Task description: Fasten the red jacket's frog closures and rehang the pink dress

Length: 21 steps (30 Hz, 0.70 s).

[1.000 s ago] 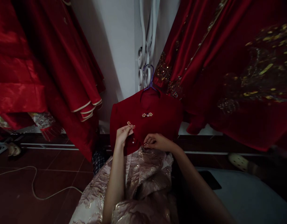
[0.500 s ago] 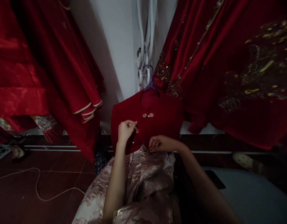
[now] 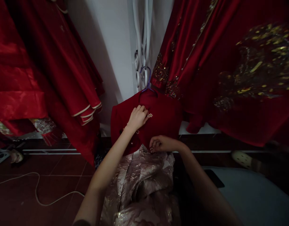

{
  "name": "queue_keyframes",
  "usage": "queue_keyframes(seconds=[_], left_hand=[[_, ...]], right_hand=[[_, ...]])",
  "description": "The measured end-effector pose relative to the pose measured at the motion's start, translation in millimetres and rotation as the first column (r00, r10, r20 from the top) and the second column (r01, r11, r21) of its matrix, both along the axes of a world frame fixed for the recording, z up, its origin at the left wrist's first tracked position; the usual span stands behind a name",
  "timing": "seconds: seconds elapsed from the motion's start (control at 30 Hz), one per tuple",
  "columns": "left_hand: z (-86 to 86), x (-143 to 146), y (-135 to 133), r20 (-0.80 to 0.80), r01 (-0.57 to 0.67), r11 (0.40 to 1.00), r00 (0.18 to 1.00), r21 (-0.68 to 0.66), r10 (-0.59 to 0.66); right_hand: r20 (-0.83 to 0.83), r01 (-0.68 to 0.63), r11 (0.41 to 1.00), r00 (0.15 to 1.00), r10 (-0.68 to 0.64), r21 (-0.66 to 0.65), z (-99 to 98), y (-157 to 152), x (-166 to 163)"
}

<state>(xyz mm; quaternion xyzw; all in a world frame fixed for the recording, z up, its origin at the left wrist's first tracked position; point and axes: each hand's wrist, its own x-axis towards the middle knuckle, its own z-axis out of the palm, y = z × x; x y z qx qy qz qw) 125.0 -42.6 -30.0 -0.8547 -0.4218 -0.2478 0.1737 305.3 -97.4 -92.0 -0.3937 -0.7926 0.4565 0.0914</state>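
Observation:
A red jacket (image 3: 166,110) hangs in front of me from a purple hanger (image 3: 148,84). At its neck is a jewelled clasp (image 3: 150,115); the fingers of my left hand (image 3: 138,117) are closed over its left part. Farther down the front are another jewelled ornament (image 3: 137,131) and a small bead (image 3: 132,143), left of the opening. My right hand (image 3: 160,143) is closed in a pinch at the lower hem, on a small shiny ornament (image 3: 151,150). A pale pink brocade fabric (image 3: 144,182) with metallic sheen fills the space below the jacket.
Red garments (image 3: 48,62) hang to the left, and a red dress with gold sequins (image 3: 259,66) to the right. A white scrolled metal stand (image 3: 140,44) rises behind the hanger. A phone-like dark slab (image 3: 213,178) lies on a pale surface (image 3: 248,188). A cable (image 3: 38,191) crosses the tiled floor.
My left hand has moved up and right, from the middle ornament to the clasp at the neck. My right hand has stayed at the hem. The view has shifted slightly.

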Motion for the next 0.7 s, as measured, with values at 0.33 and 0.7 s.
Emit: queue_keyframes(seconds=[0.33,0.7], left_hand=[[-0.1,-11.1,5.5,0.038,0.275,0.961,0.960,0.034,-0.276],[-5.3,-9.8,-8.1,0.381,-0.388,0.919,0.861,0.069,0.335]], right_hand=[[-0.159,0.159,0.986,0.976,-0.149,0.046,7.7,1.0,3.6],[-0.694,0.748,0.662,0.499,-0.519,0.043,73.0,57.8,-69.2]])
